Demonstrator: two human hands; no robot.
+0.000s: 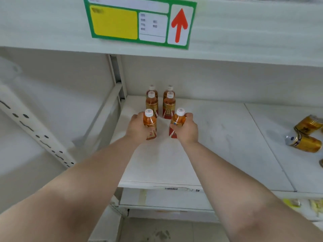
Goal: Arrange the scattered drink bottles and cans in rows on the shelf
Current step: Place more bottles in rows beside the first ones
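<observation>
Amber tea bottles with white caps, one clasped in the left hand [138, 127] and one in the right hand [186, 131], sit on the white shelf [218, 137] just near of two standing pairs, so each should be set upright, aligned with its row.

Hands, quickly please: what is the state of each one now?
Left hand: closed around the left tea bottle.
Right hand: closed around the tilted right tea bottle.
</observation>
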